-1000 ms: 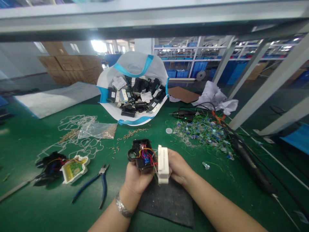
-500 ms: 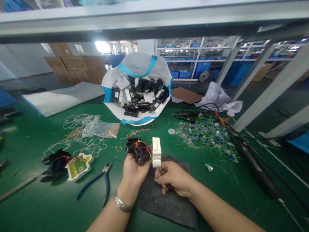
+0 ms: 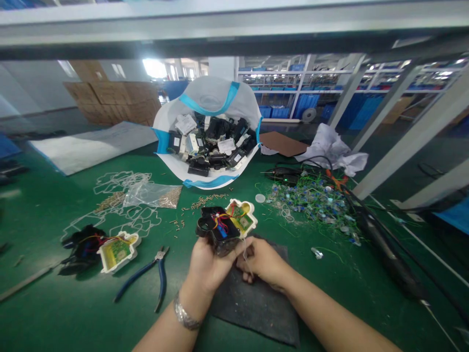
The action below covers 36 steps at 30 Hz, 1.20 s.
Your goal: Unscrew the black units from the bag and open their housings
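Note:
My left hand (image 3: pixel 205 264) holds a black plastic housing (image 3: pixel 216 230) from below, its open side with red, yellow and blue wires facing up. Those wires run to a white cover (image 3: pixel 242 217) with a green circuit board inside, tilted open at the housing's right. Just under the cover, my right hand (image 3: pixel 262 263) pinches a thin white sealing cord (image 3: pixel 246 252) that hangs down over the fingers. Whether the cord's upper end is still attached to the cover is hidden. A dark mat (image 3: pixel 260 310) lies beneath both hands.
At left lie a second opened unit (image 3: pixel 82 249), blue-handled cutters (image 3: pixel 159 278), loose white cords (image 3: pixel 142 220) and a bag of screws (image 3: pixel 152 195). Behind stands a white bag (image 3: pixel 172 168) full of units. Green-wired parts (image 3: pixel 315 205) and an electric screwdriver (image 3: pixel 388 254) are at right.
The white cover has turned from edge-on to lying open, so its circuit board shows. The housing has shifted slightly right and tilted. My right hand keeps its pinch on the cord.

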Each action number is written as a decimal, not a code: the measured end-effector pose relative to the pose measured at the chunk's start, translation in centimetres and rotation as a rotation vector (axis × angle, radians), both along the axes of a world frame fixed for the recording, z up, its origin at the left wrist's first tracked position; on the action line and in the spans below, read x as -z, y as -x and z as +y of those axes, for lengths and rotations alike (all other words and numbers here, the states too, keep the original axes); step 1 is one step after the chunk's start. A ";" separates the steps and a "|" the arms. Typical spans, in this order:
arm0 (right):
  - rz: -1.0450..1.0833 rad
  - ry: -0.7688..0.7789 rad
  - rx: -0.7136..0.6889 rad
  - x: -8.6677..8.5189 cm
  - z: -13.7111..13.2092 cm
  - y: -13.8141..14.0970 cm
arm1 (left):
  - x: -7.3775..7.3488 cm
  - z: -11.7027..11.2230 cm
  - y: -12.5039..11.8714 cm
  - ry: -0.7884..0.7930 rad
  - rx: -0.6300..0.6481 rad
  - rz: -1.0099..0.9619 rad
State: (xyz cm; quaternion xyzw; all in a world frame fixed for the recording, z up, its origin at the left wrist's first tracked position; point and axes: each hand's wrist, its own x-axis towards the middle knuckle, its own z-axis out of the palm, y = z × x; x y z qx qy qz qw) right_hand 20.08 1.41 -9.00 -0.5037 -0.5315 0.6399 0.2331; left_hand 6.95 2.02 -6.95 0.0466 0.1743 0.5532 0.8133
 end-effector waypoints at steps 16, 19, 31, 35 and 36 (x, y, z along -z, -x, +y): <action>-0.757 -0.318 -0.052 -7.1 1.7 -8.6 | -0.5 0.2 2.9 -0.219 0.195 0.244; -0.891 -0.356 0.026 -8.6 1.6 -10.9 | -0.4 0.3 2.3 -0.163 0.219 0.193; -0.845 -0.311 0.011 -11.5 1.1 -12.6 | 0.1 0.6 1.4 -0.054 0.187 0.227; -0.798 -0.513 -0.151 -16.2 2.7 -6.4 | 0.3 0.0 0.4 -0.107 0.302 0.178; -0.799 -0.598 -0.218 -17.2 3.5 -4.3 | 0.4 -0.1 0.2 -0.102 0.318 0.168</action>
